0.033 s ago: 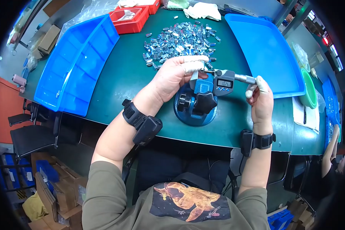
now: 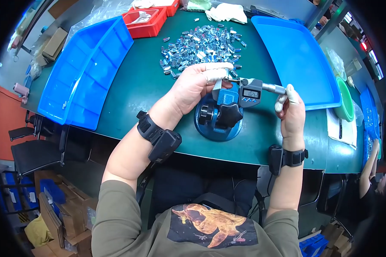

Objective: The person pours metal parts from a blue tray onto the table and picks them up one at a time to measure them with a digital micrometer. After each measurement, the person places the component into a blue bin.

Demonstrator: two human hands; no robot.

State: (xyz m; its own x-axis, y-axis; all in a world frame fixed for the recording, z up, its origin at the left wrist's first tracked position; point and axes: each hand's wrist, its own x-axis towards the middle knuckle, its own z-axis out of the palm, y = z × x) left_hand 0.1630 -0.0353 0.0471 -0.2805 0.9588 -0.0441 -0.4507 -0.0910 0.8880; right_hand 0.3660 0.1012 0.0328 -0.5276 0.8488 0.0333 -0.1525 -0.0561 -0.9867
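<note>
A digital micrometer (image 2: 250, 95) with a small display is clamped in a blue round-based stand (image 2: 218, 134) with a black knob. My left hand (image 2: 196, 83), in white finger cots, is closed at the micrometer's jaws, pinching a small shiny metal part mostly hidden by the fingertips. At the other end of the tool, my right hand (image 2: 293, 112) grips the tip of the silver thimble (image 2: 273, 88) between thumb and fingers, also in white cots. Beyond my left hand lies a heap of small shiny metal parts (image 2: 201, 45) on the green tabletop (image 2: 146, 85).
A blue divided bin (image 2: 83, 73) stands at left, with red trays (image 2: 148, 26) behind it. To the right lies a shallow blue tray (image 2: 302, 64), beside a green basin (image 2: 345, 100) and paper (image 2: 346, 130). White cloth (image 2: 227, 13) lies at the back. Another person's arm (image 2: 369, 167) shows far right.
</note>
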